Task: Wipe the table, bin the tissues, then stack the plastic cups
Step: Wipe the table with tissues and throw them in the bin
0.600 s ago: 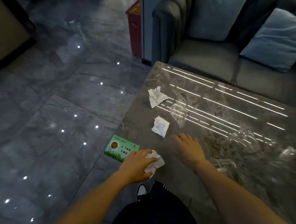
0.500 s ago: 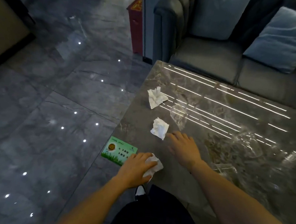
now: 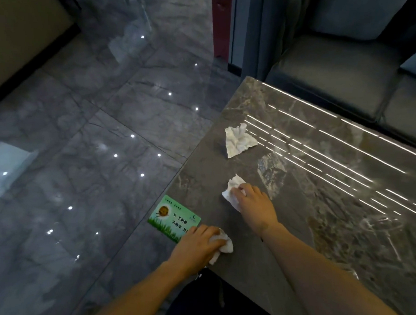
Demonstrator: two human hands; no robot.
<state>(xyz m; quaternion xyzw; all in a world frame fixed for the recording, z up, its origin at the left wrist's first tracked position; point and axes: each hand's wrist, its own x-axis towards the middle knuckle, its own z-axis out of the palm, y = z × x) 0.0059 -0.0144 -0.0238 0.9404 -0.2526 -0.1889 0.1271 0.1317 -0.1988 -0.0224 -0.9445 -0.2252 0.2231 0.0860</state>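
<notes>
On the near left corner of the dark grey marble-patterned table (image 3: 306, 234), a crumpled white tissue wad (image 3: 224, 248) is clamped in the curled fingers of the left hand (image 3: 197, 247) and pressed against the tabletop close to the edge. Just beside that hand, a green rectangular printed card (image 3: 173, 218) is seen lying at the table's corner, partly covered by the knuckles. Farther in, a second crumpled white tissue (image 3: 231, 190) is touched by the right hand (image 3: 255, 206), whose fingers are bent down onto its right side; whether it is actually pinched cannot be told. A third, larger crumpled white tissue (image 3: 238, 139) is left lying alone well beyond both hands, near the far left edge. A clear plastic cup (image 3: 271, 172) is faintly made out between the two farther tissues, to their right, its shape blurred by reflected light stripes. A dark blue-grey upholstered sofa (image 3: 339, 68) is seen just behind the table.
</notes>
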